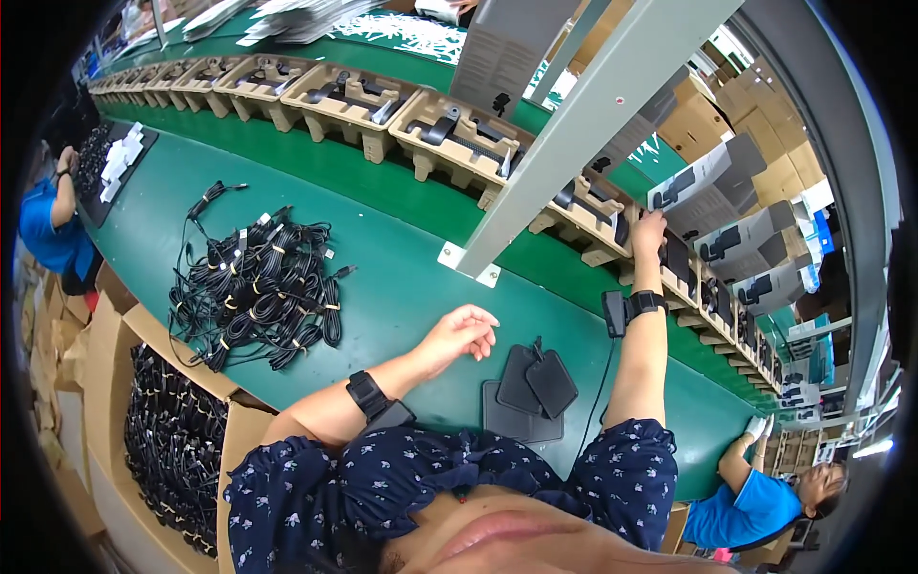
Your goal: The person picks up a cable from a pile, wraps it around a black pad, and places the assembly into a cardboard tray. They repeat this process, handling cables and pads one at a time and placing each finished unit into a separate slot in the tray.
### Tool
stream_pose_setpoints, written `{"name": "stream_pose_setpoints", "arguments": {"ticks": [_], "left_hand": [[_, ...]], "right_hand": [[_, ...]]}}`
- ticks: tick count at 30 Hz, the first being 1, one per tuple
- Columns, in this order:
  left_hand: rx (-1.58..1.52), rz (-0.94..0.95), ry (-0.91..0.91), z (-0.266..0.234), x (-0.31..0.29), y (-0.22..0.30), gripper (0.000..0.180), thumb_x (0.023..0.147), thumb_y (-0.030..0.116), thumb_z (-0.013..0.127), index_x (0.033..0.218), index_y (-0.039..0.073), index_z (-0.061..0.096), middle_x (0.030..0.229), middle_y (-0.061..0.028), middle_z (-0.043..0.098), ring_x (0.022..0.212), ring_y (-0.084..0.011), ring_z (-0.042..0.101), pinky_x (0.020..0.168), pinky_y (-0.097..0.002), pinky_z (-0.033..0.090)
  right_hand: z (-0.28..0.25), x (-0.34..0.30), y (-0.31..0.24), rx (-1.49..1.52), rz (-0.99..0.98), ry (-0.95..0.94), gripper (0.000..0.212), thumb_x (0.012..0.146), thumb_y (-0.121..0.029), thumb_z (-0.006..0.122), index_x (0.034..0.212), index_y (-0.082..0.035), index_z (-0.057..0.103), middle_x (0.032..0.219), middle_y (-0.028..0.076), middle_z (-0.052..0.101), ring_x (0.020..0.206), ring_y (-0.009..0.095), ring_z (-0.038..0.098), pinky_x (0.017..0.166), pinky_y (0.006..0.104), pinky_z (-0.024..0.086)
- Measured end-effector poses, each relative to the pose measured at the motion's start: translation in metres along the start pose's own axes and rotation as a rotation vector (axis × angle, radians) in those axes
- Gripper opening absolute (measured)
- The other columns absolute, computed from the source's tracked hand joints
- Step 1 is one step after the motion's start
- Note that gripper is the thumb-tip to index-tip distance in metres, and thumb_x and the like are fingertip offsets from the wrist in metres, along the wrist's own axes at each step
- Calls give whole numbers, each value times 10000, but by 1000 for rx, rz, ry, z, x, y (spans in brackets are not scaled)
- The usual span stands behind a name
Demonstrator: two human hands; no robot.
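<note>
My left hand [461, 340] hovers over the green table between a heap of bundled black cables [273, 277] and a few flat black pieces. Its fingers are loosely bent and apart, with nothing in them. These pieces, like thin pads or pouches with rounded corners [552, 385], lie overlapped in front of me. My right hand [648, 234] reaches out to the row of brown moulded trays, at a tray [595, 212] right of the grey post. Its fingers curl down at the tray's edge; whatever they grip is hidden. Both wrists carry black strapped devices.
Trays with black parts [445, 129] run along a green conveyor behind the table. A grey metal post [473, 258] is bolted to the tabletop. Printed grey boxes [708, 182] stand beyond. At lower left, a carton [239, 435] holds more cables. Co-workers in blue sit on both sides.
</note>
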State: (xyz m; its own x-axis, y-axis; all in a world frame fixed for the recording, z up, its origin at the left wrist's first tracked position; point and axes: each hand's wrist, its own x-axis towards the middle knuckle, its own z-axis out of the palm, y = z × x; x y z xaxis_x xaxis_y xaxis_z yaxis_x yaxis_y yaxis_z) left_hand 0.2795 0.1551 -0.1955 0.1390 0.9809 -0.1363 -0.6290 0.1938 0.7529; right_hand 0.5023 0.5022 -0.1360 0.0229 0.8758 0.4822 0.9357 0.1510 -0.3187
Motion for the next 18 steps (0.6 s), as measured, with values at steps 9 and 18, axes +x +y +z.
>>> {"name": "stream_pose_setpoints", "arguments": {"ticks": [9, 18], "left_hand": [[15, -23, -27, -4, 0, 0, 158, 906, 123, 475, 1027, 23, 495, 845, -64, 561, 719, -120, 558, 622, -238, 457], [5, -17, -37, -4, 0, -3, 150, 900, 117, 483, 1020, 28, 499, 843, -63, 567, 723, -121, 563, 623, -235, 459]], "right_hand": [[-15, -21, 5, -271, -199, 63, 218, 779, -160, 550, 956, -33, 539, 890, 115, 583, 879, 321, 552, 723, 437, 455], [-20, 0, 30, -296, -147, -145, 145, 767, -137, 521, 887, -93, 589, 901, 122, 585, 903, 326, 540, 739, 432, 458]]}}
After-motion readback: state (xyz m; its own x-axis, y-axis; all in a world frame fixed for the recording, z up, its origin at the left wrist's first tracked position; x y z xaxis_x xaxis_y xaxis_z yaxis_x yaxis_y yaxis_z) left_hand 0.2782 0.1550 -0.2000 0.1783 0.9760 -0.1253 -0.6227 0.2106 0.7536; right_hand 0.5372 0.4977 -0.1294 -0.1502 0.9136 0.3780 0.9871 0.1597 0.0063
